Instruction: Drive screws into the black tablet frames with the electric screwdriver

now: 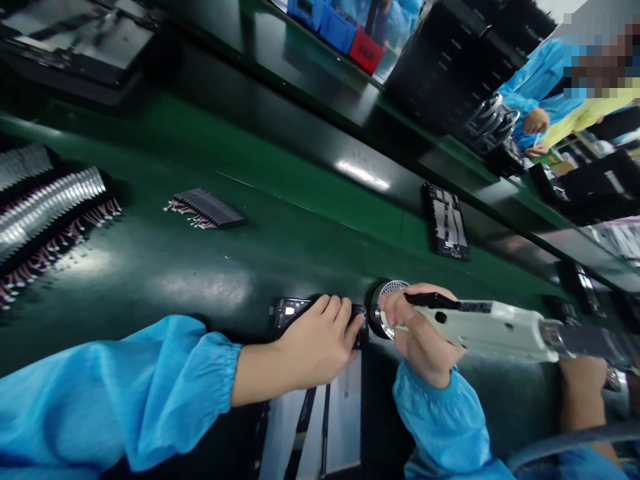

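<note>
My left hand [317, 343] lies on top of a black flat device [293, 312] at the near edge of the green bench, fingers curled over its far end and holding it down. My right hand [420, 330] is wrapped round a white electric screwdriver [493, 328] whose body points to the right. The screwdriver's tip end is by a small round metal dish [389, 291] just beyond my fingers. Both arms wear blue sleeves.
Another black device [446, 221] lies farther out on the green belt [210, 267]. Rows of silver parts with pink leads [47, 203] sit at the left, a smaller black strip [207, 208] beside them. Another person's hand [583, 390] is at the right; a blue-sleeved person works at the far right.
</note>
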A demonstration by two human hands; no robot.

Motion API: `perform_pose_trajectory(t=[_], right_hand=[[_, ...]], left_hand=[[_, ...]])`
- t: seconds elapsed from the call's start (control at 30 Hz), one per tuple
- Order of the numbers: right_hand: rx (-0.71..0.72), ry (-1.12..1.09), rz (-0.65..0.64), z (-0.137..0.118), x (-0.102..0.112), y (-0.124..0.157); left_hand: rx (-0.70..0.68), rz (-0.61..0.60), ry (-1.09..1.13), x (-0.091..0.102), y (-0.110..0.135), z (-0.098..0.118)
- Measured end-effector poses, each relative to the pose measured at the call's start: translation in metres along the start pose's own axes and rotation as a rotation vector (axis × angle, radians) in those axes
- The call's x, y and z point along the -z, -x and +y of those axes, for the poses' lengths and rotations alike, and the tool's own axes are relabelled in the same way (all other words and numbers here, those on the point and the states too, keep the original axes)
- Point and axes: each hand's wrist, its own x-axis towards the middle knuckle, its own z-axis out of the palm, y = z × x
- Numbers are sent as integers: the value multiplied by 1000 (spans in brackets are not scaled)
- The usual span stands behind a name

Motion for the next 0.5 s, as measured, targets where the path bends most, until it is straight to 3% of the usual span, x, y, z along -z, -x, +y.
perform_pose_trajectory(t=[0.3,0.5], right_hand=[[-56,-44,-52,2,1,0],[-47,-81,11,3,3,-2]], left_hand=[[-27,-30,-5,3,-3,-2],[-27,-15,-26,4,1,-1]])
